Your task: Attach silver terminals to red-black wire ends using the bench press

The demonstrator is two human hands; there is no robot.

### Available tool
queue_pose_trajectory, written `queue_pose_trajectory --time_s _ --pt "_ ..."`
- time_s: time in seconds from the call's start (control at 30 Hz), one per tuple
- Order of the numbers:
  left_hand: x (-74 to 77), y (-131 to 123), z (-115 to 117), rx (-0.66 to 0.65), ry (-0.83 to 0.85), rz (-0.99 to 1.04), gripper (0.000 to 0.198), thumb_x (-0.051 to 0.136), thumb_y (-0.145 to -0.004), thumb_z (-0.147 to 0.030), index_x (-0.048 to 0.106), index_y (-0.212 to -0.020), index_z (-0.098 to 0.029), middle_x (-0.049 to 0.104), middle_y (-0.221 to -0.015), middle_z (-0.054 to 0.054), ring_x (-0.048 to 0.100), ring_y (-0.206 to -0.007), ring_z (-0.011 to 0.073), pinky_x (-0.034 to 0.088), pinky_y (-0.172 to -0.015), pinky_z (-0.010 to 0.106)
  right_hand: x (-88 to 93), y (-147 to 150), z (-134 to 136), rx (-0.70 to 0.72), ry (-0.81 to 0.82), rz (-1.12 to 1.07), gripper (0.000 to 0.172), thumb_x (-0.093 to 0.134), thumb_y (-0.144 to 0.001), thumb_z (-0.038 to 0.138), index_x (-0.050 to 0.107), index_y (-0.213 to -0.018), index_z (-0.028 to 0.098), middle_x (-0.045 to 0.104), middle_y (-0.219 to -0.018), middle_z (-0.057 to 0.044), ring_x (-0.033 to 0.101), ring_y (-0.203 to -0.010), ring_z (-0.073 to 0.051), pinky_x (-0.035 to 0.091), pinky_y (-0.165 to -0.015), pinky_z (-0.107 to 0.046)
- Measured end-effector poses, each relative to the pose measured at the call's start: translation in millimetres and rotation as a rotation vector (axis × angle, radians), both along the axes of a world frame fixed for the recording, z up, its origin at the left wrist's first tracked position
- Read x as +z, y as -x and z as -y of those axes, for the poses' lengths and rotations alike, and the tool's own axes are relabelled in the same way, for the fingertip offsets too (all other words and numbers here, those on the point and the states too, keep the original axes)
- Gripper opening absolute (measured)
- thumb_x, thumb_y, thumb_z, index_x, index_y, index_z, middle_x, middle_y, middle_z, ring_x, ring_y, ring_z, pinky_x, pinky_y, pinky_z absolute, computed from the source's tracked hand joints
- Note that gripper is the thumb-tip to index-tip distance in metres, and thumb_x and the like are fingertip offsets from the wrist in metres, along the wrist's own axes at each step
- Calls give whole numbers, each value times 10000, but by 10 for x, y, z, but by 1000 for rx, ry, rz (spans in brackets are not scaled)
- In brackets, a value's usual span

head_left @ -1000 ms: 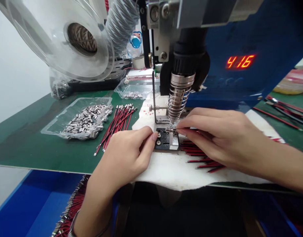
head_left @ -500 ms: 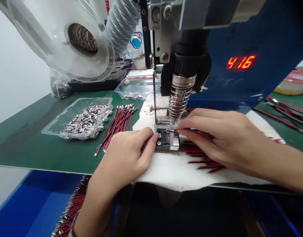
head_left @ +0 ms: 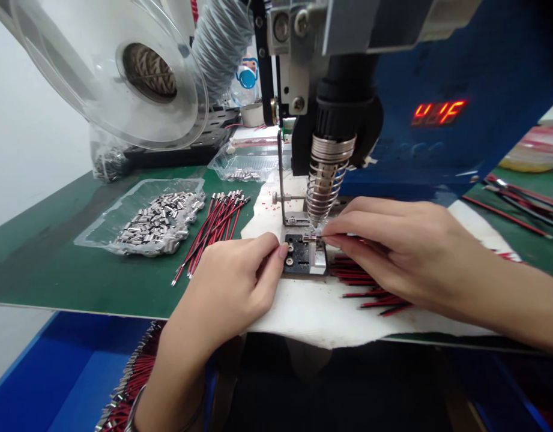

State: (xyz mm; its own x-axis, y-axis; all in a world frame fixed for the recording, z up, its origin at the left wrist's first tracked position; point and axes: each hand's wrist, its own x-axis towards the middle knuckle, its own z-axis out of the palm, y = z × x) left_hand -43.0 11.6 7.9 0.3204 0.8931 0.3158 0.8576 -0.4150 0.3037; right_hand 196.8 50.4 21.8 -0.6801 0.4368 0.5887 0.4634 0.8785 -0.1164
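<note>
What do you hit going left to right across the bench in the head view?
Clear tray of metal parts → red-and-black wire bundle → black fixture plate → right hand → loose wires at far right.

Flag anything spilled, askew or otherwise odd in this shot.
Small red bits lie scattered on the white cloth beyond the left hand, looking like stray debris. The red display shows incomplete digits, perhaps only camera flicker.

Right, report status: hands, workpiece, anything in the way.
Right hand pinches wire at metal connector. Left hand at black fixture's left edge, hold unclear. Connector on fixture. Spring-wrapped tip close above, tight beside right hand.
</note>
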Motion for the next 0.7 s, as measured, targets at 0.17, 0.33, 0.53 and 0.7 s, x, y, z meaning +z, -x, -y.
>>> queue_pose_trajectory --time_s 0.17,0.33,0.53,0.7 --pt "-3 -1 8 3 6 -1 350 496 -1016 -297 444 -686 -192 431 -564 -50 426 -517 96 262 -568 300 1 -10 8 -1 7 -2 165 543 -1037 168 692 -968 155 701 -899 -49 663 -756 -159 489 -672 -276" --pt "1 5 7 0 -15 2 348 498 -1012 -293 438 -685 -194 422 -560 -52 423 -512 95 260 -563 299 6 -17 10 3 21 -7 184 533 -1039 177 696 -956 156 699 -891 -55 666 -760 -167 491 -663 -281" --pt "4 6 15 -1 -9 8 350 497 -1012 -292 436 -681 -193 422 -561 -52 425 -515 95 257 -560 299 10 -15 12 -5 6 3 175 535 -1041 178 692 -965 163 712 -900 -49 674 -744 -158 497 -643 -284" --pt "-8 1 14 -2 -9 5 346 495 -1013 -291 435 -685 -196 416 -557 -55 415 -508 96 255 -563 301 10 -19 3 -5 4 5 169 539 -1041 168 689 -963 163 711 -899 -42 675 -748 -149 493 -654 -275"
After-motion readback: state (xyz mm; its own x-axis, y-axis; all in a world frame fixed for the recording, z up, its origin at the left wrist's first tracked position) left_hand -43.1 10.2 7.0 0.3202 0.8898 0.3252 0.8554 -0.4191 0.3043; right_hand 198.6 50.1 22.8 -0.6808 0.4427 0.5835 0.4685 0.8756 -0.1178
